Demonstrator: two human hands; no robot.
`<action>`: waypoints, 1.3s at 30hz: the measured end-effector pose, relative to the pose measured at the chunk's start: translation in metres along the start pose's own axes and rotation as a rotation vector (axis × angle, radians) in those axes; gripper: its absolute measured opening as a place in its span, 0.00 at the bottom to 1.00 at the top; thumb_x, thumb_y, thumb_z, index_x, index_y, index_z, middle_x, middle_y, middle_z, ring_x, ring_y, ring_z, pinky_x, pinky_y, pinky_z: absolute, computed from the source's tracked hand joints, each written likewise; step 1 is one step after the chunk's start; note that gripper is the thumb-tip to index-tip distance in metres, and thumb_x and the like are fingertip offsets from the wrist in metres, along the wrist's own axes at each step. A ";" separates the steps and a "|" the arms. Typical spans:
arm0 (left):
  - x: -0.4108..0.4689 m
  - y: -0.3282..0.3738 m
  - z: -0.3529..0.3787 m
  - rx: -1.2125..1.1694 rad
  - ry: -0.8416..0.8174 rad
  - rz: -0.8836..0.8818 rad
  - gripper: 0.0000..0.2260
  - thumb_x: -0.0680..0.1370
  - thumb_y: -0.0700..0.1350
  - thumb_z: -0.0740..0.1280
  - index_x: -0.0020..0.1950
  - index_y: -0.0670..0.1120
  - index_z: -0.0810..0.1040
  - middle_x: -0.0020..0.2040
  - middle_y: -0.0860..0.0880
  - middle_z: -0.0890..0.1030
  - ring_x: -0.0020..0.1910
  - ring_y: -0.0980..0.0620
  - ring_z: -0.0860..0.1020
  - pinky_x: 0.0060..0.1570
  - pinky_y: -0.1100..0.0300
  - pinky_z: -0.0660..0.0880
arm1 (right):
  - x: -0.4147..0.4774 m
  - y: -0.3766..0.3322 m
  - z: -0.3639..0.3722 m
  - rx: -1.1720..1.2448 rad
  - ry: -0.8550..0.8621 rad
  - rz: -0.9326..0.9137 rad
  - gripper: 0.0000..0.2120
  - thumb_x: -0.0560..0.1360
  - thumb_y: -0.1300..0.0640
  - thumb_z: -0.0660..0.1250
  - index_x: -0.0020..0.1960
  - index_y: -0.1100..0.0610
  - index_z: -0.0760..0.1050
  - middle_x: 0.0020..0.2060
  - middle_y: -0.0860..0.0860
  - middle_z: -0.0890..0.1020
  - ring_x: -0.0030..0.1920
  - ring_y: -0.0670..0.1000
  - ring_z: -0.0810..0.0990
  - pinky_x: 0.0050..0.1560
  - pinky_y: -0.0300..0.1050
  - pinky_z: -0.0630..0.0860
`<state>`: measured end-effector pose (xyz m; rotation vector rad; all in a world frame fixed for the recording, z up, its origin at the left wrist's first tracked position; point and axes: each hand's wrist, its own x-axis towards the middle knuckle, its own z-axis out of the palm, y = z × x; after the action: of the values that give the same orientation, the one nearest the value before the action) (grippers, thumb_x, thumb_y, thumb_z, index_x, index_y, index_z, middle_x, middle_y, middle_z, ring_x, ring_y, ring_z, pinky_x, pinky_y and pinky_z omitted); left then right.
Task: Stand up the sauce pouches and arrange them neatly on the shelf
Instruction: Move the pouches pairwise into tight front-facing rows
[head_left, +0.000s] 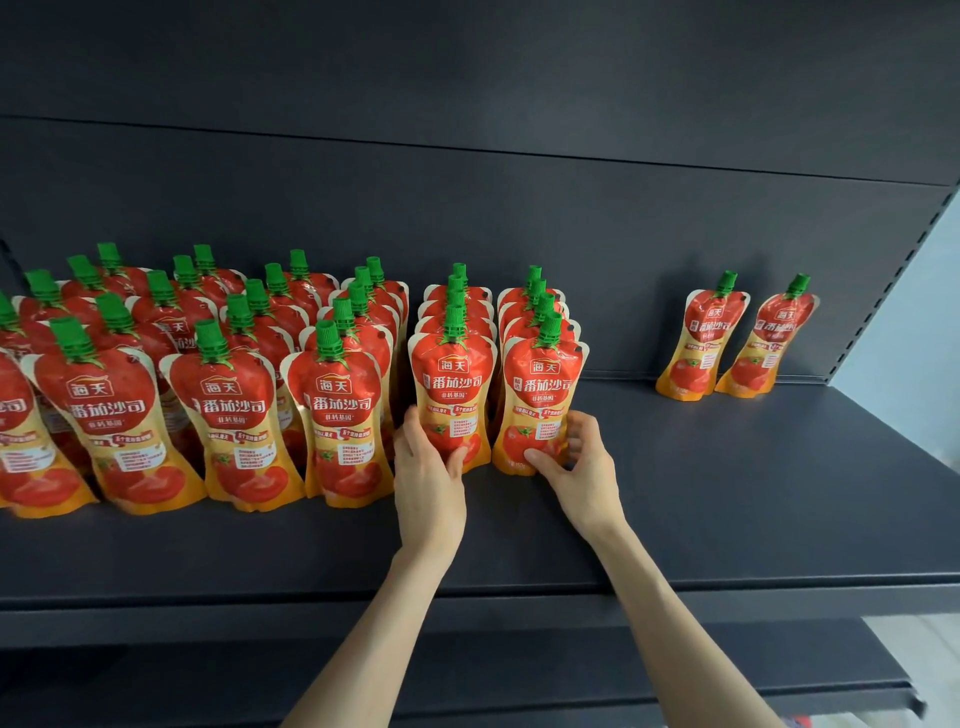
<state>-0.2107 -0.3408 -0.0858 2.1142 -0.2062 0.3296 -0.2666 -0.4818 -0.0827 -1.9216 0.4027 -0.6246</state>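
Squaring the two front pouches looks like the step in hand. Your left hand (428, 467) wraps the lower body of the red-and-orange soft plastic sauce pouch with the green screw cap (451, 400) at the head of one column, with the thumb across its printed face and the fingers curled round its left edge. Your right hand (577, 460) pinches the base of the matching front pouch (543, 402) of the next column to the right, thumb on the front and fingers bent round its right side. Both pouches stand upright on the dark grey metal shelf (727, 493), just beside each other.

Hold low, near the base, and press lightly, because the film looks soft and will likely buckle if you squeeze the waist. Set each base flat. Bring each face level with the front pouches of the columns to the left (340, 415), and line its cap with the caps behind before you let go, or the column may lean.

Each column runs about four pouches deep toward the dark back panel (519, 208). The left columns tilt somewhat. Two more pouches (701, 338) stand well apart at the right rear, leaning against that panel, and they probably need bringing into line. Every cap in view is on, and the opaque film hides the contents; only the printed tomatoes suggest the sauce.
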 end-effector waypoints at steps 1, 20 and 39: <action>0.000 0.000 0.000 0.000 0.000 -0.005 0.31 0.75 0.45 0.68 0.74 0.42 0.57 0.70 0.42 0.66 0.69 0.44 0.67 0.61 0.51 0.71 | -0.001 -0.001 0.000 0.000 0.005 -0.002 0.23 0.72 0.58 0.72 0.62 0.55 0.65 0.54 0.45 0.75 0.48 0.39 0.75 0.42 0.24 0.72; -0.025 0.071 0.025 -0.240 -0.151 0.439 0.05 0.76 0.42 0.67 0.51 0.45 0.77 0.46 0.50 0.79 0.44 0.55 0.77 0.41 0.65 0.74 | -0.001 -0.002 -0.104 -0.069 0.350 -0.040 0.04 0.76 0.58 0.66 0.47 0.50 0.77 0.42 0.42 0.82 0.45 0.40 0.79 0.46 0.28 0.72; 0.065 0.256 0.262 -0.192 -0.056 0.344 0.21 0.75 0.49 0.69 0.65 0.44 0.70 0.63 0.45 0.72 0.63 0.47 0.69 0.60 0.49 0.69 | 0.205 0.054 -0.310 -0.294 0.292 -0.263 0.11 0.77 0.58 0.65 0.59 0.54 0.76 0.55 0.43 0.77 0.60 0.48 0.69 0.55 0.38 0.65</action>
<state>-0.1789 -0.7001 0.0055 1.8954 -0.6146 0.4343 -0.2836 -0.8425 0.0216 -2.1894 0.4477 -1.0754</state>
